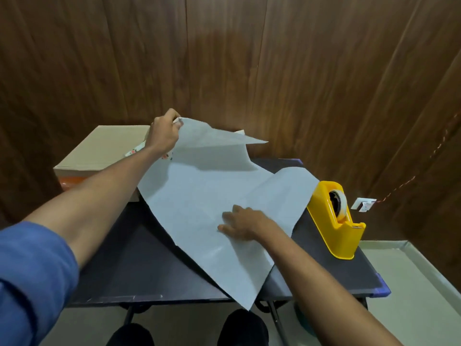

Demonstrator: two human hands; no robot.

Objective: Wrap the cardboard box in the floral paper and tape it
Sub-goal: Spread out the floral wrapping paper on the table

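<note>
White underside of floral paper [199, 201] up on table [129, 258]; L hand [163, 133] pinches far corner, lifted beside cardboard box [104, 148]; R hand [243, 223] flat on paper, fingers straight. Yellow tape dispenser [335, 221] just right of paper.

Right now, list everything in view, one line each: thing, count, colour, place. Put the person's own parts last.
cardboard box: one, brown, far left corner of the table, partly under the paper.
wrapping paper: one sheet, plain pale side up with floral print showing at the lifted edge, spread across the table and overhanging its near edge.
tape dispenser: one, yellow, with a roll of tape, right side of the table.
table: one, dark top, folding legs.
wall socket: one, white, low on the wooden wall at right.
shoes: two, black, under the table.
left hand: pinches the far corner of the paper, lifted.
right hand: flat, presses the paper down.
sleeve: one, blue, left arm.
</note>
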